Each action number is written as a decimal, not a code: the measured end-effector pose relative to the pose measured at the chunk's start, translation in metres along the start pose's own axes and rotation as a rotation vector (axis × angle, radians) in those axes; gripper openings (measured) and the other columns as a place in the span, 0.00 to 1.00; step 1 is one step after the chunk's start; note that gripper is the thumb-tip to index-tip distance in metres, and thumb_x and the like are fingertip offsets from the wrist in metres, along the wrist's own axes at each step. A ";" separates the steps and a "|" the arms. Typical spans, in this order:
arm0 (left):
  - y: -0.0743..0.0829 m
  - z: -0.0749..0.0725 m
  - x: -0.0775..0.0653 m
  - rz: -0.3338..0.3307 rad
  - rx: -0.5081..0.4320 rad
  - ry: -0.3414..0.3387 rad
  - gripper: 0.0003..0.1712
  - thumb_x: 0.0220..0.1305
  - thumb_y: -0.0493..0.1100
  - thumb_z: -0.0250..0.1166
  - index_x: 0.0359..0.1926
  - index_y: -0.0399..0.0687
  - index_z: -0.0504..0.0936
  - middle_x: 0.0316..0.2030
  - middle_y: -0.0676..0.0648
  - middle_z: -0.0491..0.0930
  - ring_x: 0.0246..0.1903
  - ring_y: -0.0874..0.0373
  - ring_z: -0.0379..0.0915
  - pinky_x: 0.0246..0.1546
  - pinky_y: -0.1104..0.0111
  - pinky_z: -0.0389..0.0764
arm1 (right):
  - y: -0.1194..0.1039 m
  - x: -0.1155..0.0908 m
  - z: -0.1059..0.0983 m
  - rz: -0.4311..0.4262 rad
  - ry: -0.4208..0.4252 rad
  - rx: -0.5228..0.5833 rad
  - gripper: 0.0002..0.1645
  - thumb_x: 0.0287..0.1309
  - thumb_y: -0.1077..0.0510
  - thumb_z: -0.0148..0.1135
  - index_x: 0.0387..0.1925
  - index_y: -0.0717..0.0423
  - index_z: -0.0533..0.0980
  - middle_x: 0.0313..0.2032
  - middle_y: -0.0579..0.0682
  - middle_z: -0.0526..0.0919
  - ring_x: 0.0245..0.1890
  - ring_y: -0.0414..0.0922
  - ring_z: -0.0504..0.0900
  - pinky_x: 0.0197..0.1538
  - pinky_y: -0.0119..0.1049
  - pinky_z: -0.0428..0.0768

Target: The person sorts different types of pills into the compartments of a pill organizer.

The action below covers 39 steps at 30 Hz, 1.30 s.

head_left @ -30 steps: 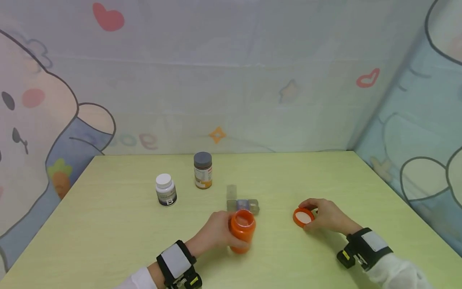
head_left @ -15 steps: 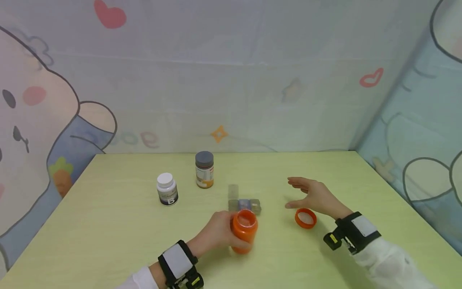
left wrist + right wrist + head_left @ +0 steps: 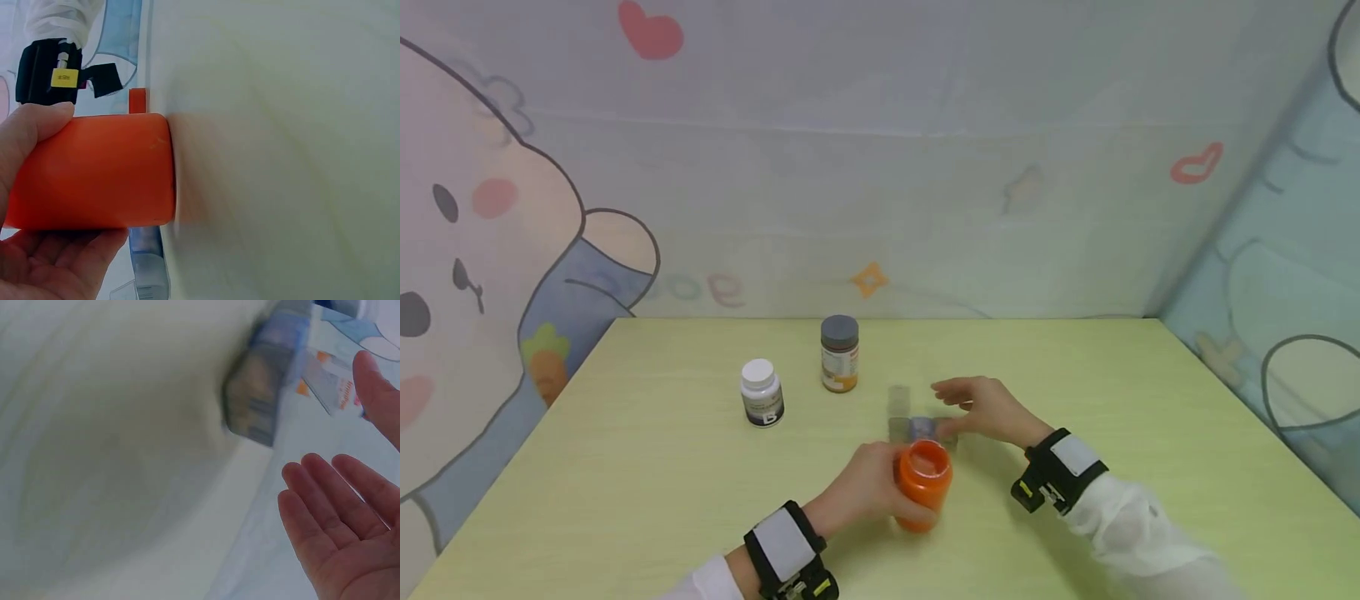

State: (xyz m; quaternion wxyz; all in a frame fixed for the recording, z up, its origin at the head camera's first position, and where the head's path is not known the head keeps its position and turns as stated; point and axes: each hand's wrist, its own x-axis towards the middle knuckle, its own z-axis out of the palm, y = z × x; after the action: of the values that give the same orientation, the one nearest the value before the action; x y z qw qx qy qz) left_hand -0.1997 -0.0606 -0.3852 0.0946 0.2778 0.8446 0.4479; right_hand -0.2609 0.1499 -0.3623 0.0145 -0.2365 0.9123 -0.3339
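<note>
My left hand [image 3: 867, 487] grips an orange bottle [image 3: 923, 483] upright on the table, its mouth uncovered. In the left wrist view the thumb and fingers wrap this bottle [image 3: 94, 172] from both sides. Just behind it lies a small translucent pill box [image 3: 922, 428] with one clear lid [image 3: 898, 401] raised at its left. My right hand [image 3: 988, 410] hovers at the right end of that box, thumb and fingers apart, holding nothing. The right wrist view shows the pill box [image 3: 259, 387] blurred, apart from the fingers. An orange cap [image 3: 137, 100] shows beyond the bottle in the left wrist view; my right forearm hides it from the head view.
A white-capped bottle [image 3: 762, 393] stands at the left, and a grey-capped bottle [image 3: 839, 354] stands further back. The pale yellow table [image 3: 670, 450] ends at a printed cloth backdrop [image 3: 925, 208].
My right hand let go of the orange cap, leaving it on the table, and moved left to the pill box. The left hand still holds the orange bottle in place.
</note>
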 end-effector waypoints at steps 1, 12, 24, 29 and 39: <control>0.000 0.000 0.000 0.002 0.000 -0.001 0.24 0.35 0.43 0.76 0.38 0.48 0.80 0.30 0.58 0.79 0.30 0.66 0.73 0.38 0.71 0.74 | 0.001 0.001 0.003 0.008 -0.014 -0.002 0.34 0.42 0.57 0.71 0.53 0.65 0.72 0.48 0.59 0.78 0.47 0.54 0.77 0.50 0.46 0.75; -0.003 -0.005 0.002 0.039 0.059 -0.028 0.25 0.34 0.45 0.77 0.38 0.50 0.80 0.30 0.59 0.78 0.30 0.67 0.72 0.38 0.73 0.73 | 0.002 0.004 0.016 -0.008 -0.069 -0.031 0.21 0.43 0.60 0.69 0.42 0.65 0.79 0.38 0.55 0.83 0.37 0.46 0.80 0.41 0.38 0.78; -0.003 -0.040 0.008 0.204 0.265 0.242 0.34 0.36 0.44 0.77 0.51 0.50 0.77 0.43 0.52 0.80 0.42 0.58 0.73 0.46 0.63 0.72 | 0.001 0.004 0.017 -0.012 -0.070 -0.006 0.20 0.40 0.57 0.72 0.39 0.60 0.81 0.35 0.50 0.84 0.36 0.45 0.80 0.41 0.37 0.78; -0.013 -0.060 0.018 0.216 0.523 0.382 0.33 0.33 0.42 0.77 0.47 0.47 0.78 0.42 0.47 0.78 0.43 0.51 0.68 0.44 0.59 0.73 | -0.003 0.004 0.021 0.008 -0.066 0.013 0.24 0.39 0.56 0.73 0.40 0.63 0.80 0.36 0.52 0.84 0.37 0.45 0.80 0.40 0.36 0.78; -0.027 -0.066 0.016 0.182 0.844 0.381 0.26 0.37 0.40 0.75 0.44 0.51 0.81 0.32 0.47 0.72 0.37 0.51 0.61 0.37 0.59 0.68 | -0.013 0.008 0.030 0.032 -0.083 0.001 0.26 0.39 0.56 0.73 0.43 0.63 0.79 0.38 0.53 0.83 0.38 0.44 0.79 0.42 0.36 0.77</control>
State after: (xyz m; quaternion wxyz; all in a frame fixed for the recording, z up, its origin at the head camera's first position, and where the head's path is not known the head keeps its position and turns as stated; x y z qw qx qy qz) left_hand -0.2506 -0.1100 -0.3672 -0.2228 0.2779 0.9273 0.1150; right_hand -0.2571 0.1200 -0.3766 0.0577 -0.2354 0.9144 -0.3242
